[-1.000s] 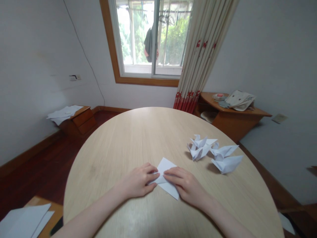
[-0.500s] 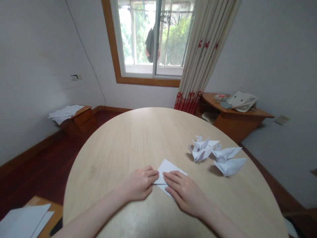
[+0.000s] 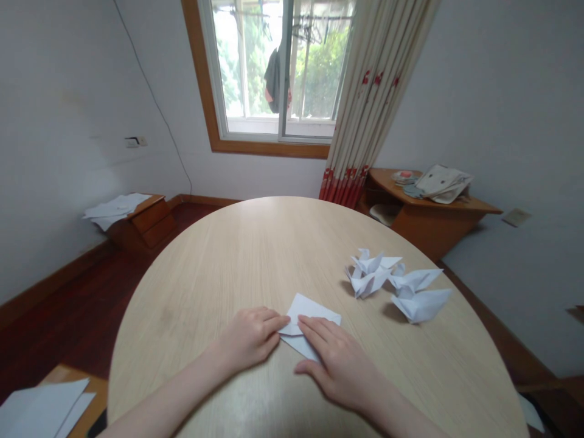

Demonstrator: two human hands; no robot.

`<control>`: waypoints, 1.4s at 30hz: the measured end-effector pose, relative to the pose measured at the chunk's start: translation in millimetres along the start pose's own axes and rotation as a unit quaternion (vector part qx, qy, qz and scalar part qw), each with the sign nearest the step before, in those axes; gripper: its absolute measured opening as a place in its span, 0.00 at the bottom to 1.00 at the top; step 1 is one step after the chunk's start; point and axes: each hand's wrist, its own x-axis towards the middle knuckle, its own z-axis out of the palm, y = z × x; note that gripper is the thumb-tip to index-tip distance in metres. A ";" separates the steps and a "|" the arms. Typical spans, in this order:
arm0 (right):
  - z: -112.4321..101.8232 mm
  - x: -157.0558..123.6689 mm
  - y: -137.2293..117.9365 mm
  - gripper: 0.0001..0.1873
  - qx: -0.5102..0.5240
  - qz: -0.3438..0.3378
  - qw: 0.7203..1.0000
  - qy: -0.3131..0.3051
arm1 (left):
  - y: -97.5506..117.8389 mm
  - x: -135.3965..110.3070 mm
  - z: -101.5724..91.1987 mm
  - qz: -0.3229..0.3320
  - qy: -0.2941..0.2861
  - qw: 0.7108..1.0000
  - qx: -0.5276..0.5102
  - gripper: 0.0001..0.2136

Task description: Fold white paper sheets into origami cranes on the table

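A folded white sheet of paper (image 3: pixel 314 309) lies on the table in front of me, one corner pointing away and a lower flap showing between my hands. At its left corner, my left hand (image 3: pixel 250 336) has its fingers together and holds the edge; the thumb is tucked in below. My right hand (image 3: pixel 340 359) lies flat on the paper's right part, fingers stretched out and thumb spread away toward me. It covers much of the right side of the fold. Several folded paper birds (image 3: pixel 422 304) stand to the right, apart from both hands.
The round wooden table (image 3: pixel 205 274) has a curved edge. Loose white sheets (image 3: pixel 43 404) lie on a wooden surface at lower left. A small cabinet (image 3: pixel 157 225) stands at far left, and a corner desk with a cloth bag (image 3: pixel 443 184) at far right, beside the curtain (image 3: pixel 365 121).
My right thumb has spread away from the paper toward me. The left fingers have shifted slightly at the left corner, and more of the lower flap shows.
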 end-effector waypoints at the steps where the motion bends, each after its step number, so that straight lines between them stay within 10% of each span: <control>1: 0.5 -0.5 -0.4 0.26 -0.001 0.001 1.000 0.001 | -0.2 -0.6 0.7 0.003 0.014 1.000 -0.006 0.15; 25: -11.0 1.9 11.6 0.15 0.007 -0.056 0.983 0.175 | 21.0 1.2 -2.3 -0.074 0.179 0.930 -0.314 0.22; 35: -19.3 3.0 3.1 0.15 0.166 -0.036 0.961 0.218 | 19.3 6.3 -4.6 -0.020 0.120 0.973 -0.198 0.09; 42: -24.5 2.6 -1.7 0.11 0.286 0.020 0.944 0.162 | 21.8 6.6 -1.8 -0.009 0.183 0.956 -0.229 0.06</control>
